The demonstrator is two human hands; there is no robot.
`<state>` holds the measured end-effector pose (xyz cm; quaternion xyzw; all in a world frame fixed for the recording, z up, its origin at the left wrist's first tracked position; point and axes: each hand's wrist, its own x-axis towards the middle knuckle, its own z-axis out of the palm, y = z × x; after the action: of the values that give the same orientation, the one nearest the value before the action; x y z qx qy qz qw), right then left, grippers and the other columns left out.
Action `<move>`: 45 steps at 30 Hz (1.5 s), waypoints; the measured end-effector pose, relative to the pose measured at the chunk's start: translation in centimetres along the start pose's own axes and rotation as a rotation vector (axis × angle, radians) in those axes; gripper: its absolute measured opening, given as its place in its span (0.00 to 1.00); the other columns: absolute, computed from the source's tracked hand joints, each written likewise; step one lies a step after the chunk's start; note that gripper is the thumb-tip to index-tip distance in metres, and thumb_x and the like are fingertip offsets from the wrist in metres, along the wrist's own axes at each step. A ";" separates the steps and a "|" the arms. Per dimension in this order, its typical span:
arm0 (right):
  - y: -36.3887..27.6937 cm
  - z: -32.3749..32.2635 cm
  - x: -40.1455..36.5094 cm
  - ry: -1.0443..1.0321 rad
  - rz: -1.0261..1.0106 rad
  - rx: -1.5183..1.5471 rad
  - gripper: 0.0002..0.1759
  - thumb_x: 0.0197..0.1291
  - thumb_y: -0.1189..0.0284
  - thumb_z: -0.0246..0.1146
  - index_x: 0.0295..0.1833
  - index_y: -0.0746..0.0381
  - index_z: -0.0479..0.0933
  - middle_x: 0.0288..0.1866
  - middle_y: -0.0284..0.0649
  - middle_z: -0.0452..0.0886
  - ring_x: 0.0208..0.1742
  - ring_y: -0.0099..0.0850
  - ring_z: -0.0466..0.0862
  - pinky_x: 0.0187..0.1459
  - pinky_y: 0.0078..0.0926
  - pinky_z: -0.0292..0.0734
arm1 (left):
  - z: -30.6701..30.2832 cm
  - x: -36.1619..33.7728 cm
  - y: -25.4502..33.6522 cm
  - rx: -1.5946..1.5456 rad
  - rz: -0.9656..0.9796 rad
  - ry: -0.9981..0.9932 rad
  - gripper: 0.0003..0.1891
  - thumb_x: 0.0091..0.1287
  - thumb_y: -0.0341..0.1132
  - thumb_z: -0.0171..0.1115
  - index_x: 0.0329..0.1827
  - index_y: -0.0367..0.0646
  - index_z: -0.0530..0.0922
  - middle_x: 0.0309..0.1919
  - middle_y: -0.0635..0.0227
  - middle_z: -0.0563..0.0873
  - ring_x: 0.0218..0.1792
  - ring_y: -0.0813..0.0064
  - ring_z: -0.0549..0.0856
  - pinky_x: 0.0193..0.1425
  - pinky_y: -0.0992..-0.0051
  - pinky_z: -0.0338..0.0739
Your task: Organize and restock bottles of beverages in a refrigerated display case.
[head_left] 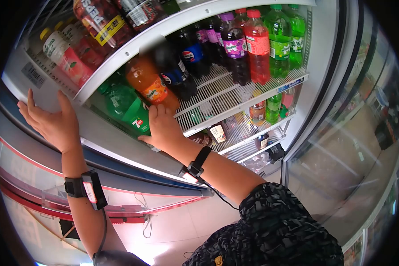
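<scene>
My right hand point(164, 127) is at the shelf's front edge. Its fingertips rest against the lower part of an orange Mirinda bottle point(151, 82), not wrapped around it, and the thumb sticks out to the left below a green 7up bottle point(127, 108). My left hand point(53, 119) is raised beside the cooler's left frame, fingers spread, holding nothing. Dark Pepsi bottles point(175, 73) stand right of the orange one. Each wrist wears a black strap; a small device point(93, 190) shows plainly on the left one.
Purple-labelled bottles point(235, 48), a red bottle point(257, 46) and green bottles point(278, 42) stand farther right on the wire shelf point(217, 93). Peach drink bottles point(66, 57) fill the shelf above. Lower shelves hold more drinks. A glass door point(341, 133) is at the right.
</scene>
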<state>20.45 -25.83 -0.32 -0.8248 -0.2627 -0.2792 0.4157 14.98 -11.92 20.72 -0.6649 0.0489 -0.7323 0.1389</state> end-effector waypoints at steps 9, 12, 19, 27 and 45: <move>3.3 -2.9 -0.7 -0.254 0.025 0.233 0.47 0.45 0.59 0.79 0.65 0.72 0.64 0.54 0.58 0.73 0.56 0.55 0.77 0.59 0.45 0.75 | 0.0 0.0 0.1 0.032 -0.008 -0.031 0.35 0.62 0.40 0.72 0.71 0.41 0.68 0.72 0.39 0.66 0.78 0.46 0.58 0.78 0.53 0.58; 6.0 -7.2 1.7 -0.317 0.143 0.130 0.29 0.51 0.63 0.74 0.57 0.65 0.77 0.54 0.56 0.80 0.56 0.51 0.81 0.58 0.46 0.77 | 0.1 0.2 -0.4 0.042 0.033 -0.027 0.35 0.62 0.41 0.72 0.71 0.41 0.68 0.71 0.41 0.68 0.78 0.46 0.59 0.78 0.53 0.58; 14.6 -10.4 12.6 0.093 0.221 -0.167 0.40 0.57 0.61 0.71 0.67 0.74 0.65 0.63 0.62 0.72 0.65 0.55 0.75 0.64 0.45 0.74 | 0.6 0.1 -1.7 0.046 0.095 0.001 0.33 0.62 0.42 0.73 0.68 0.39 0.72 0.68 0.51 0.73 0.76 0.50 0.63 0.77 0.54 0.59; 17.5 -7.1 15.4 0.010 0.423 -0.093 0.58 0.47 0.61 0.75 0.74 0.80 0.50 0.63 0.64 0.74 0.63 0.51 0.80 0.62 0.36 0.77 | 0.5 0.0 -1.9 0.057 0.104 -0.028 0.33 0.63 0.43 0.72 0.68 0.38 0.72 0.67 0.52 0.74 0.76 0.49 0.63 0.77 0.53 0.59; 8.4 -12.3 4.2 -0.052 0.171 0.012 0.37 0.42 0.57 0.78 0.47 0.71 0.69 0.37 0.58 0.84 0.41 0.53 0.87 0.44 0.45 0.82 | 0.1 0.1 -0.6 0.026 0.052 -0.015 0.34 0.63 0.43 0.72 0.70 0.40 0.70 0.73 0.40 0.65 0.77 0.47 0.61 0.78 0.54 0.57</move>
<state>26.03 -39.57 4.08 -0.8487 -0.2034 -0.2196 0.4360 15.02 -11.38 20.94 -0.6670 0.0556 -0.7239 0.1670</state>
